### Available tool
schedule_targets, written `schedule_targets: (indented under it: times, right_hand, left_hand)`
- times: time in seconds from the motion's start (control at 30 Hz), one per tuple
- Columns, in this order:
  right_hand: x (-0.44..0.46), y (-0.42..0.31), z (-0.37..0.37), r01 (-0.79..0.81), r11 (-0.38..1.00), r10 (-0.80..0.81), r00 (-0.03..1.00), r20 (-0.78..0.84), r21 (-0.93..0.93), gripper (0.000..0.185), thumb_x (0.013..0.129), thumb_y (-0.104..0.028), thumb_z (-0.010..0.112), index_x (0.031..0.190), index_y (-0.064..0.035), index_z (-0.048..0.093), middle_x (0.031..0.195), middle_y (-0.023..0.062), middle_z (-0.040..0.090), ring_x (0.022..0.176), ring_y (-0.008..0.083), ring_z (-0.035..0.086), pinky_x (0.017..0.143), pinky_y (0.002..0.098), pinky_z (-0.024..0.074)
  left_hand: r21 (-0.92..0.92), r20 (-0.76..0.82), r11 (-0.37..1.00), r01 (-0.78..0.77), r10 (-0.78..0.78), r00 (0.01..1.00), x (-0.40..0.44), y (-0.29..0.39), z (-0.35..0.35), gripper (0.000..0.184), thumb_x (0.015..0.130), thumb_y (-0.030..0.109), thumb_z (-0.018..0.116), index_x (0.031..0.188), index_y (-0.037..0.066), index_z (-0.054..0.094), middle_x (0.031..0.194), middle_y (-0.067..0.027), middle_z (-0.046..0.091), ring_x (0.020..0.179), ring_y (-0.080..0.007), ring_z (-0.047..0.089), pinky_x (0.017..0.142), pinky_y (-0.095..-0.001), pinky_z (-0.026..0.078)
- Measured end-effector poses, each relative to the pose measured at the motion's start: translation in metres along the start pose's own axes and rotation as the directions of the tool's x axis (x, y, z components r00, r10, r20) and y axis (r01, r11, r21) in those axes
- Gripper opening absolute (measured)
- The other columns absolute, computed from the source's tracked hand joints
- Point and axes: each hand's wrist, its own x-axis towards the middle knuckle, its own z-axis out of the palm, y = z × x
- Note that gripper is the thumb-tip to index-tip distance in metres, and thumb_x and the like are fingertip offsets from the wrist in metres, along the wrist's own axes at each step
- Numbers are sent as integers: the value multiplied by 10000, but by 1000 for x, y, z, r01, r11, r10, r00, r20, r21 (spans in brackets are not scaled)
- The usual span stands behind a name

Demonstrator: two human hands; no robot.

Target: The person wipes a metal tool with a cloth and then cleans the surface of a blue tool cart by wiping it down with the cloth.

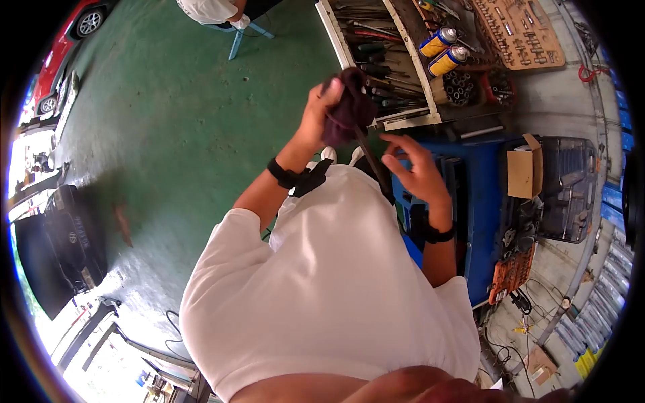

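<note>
My left hand [313,115] is closed on a dark maroon cloth [349,111], in front of the open tool drawer. A long dark metal rod [373,164] runs down from the cloth; its upper end is hidden in the folds. To the right of the rod is my right hand [418,169], its fingers apart and holding nothing, near the blue cabinet. The drawer [403,124] holds several screwdrivers and other long tools.
Two spray cans [438,41] and socket trays [517,33] lie on the cart top. A blue cabinet [485,201] with a cardboard box [524,173] stands at the right. Another person [209,10] sits at the top. A red car [59,54] is far left.
</note>
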Motion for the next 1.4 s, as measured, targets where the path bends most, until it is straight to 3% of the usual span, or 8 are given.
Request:
schedule_targets:
  times: [0.27,0.73,0.87,0.9,0.97,1.0,1.03,1.4]
  right_hand:
    - [-31,21,-1,-105,994,104,987,124,-3,287,967,-252,591,1097,3,609,814,95,660,719,178,626,671,297,488]
    - [-34,14,19,-127,970,139,989,-44,207,412,1049,-265,398,728,-16,470,622,47,472,562,152,426,562,304,392]
    - [-38,28,23,-187,914,178,982,60,360,429,1057,-286,370,719,-31,437,604,23,412,554,129,373,538,298,352]
    - [-39,32,22,-242,876,225,970,91,416,428,1059,-293,365,725,-35,435,608,17,403,551,123,363,532,294,342]
    - [-41,29,17,-172,878,177,984,31,447,423,1059,-294,366,738,-27,432,615,27,394,555,126,361,532,302,342]
    - [-42,26,12,-96,878,130,991,-40,468,418,1059,-295,368,752,-19,429,622,36,384,558,129,359,532,309,342]
    - [-42,21,5,-94,871,131,991,-43,481,418,1059,-295,368,752,-19,429,622,36,384,558,129,359,532,309,342]
    - [-86,42,-36,-63,989,95,961,-258,132,319,1015,-214,449,787,7,423,643,170,381,555,251,402,542,393,330]
  left_hand:
    - [-376,-35,923,-87,80,996,7,40,-15,379,958,460,532,928,94,628,855,-90,675,763,-228,655,698,-358,552]
    - [-307,-250,949,-69,-11,968,24,6,-39,404,1008,489,389,1063,128,559,930,-69,629,880,-263,616,810,-392,502]
    - [-259,-1,961,-96,99,995,25,0,-38,387,1004,481,416,1059,133,576,951,-52,625,890,-230,605,820,-353,495]
    - [406,-55,880,-244,290,955,28,2,-16,400,993,498,429,1061,132,578,957,-53,625,896,-227,605,816,-358,499]
    - [896,16,391,-211,447,895,28,-6,-1,414,983,515,442,1063,132,580,963,-54,624,901,-224,604,813,-363,503]
    - [392,-115,904,-169,231,966,29,-10,1,437,969,536,457,1080,130,575,1002,-60,625,931,-232,603,828,-378,506]
    - [-304,-71,953,-1,-21,997,33,-14,5,463,954,557,471,1097,128,570,1041,-66,626,961,-240,602,844,-392,510]
    - [-101,-234,995,1,-24,972,32,-65,68,433,1021,373,431,1359,102,462,1275,-63,569,1171,-225,534,1026,-385,441]
